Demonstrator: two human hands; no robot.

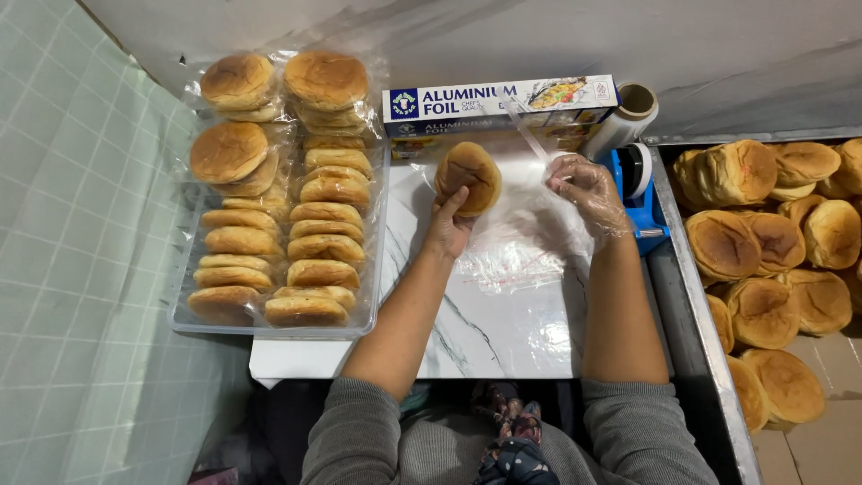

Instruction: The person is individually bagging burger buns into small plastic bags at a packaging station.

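— Nearest us, grey sleeves (359, 440) and both forearms reaching over the white marble-patterned board (503, 332). What's each hand doing?

— The left hand (446, 224) holds a bun (469, 176) upright on its edge, thumb and fingers pinched narrow around its lower rim. The bun stands over the sheet of clear film (516, 242) spread on the board. The right hand (588, 187), film draped over it like a glove, is closed on a twisted strand of film (525, 130) that runs up toward the foil box (498, 106).

— What could go wrong, do you think?

— The bun is only pinched at the bottom; if the film tugs it, I'd say it could tip and roll off the board. And that strand looks thin, so a hard pull might tear it or drag the sheet into a bunch.

— To the left?

— A clear tray (269, 330) of wrapped buns (310, 242), stacked in two rows, touching the board's edge.

— And the right?

— A blue tape dispenser (639, 193) just beside the right wrist; a careless elbow might knock it. Past it, a metal bin (696, 332) of unwrapped buns (763, 260). Farthest back, a roll of cling film (628, 112) leans by the box.
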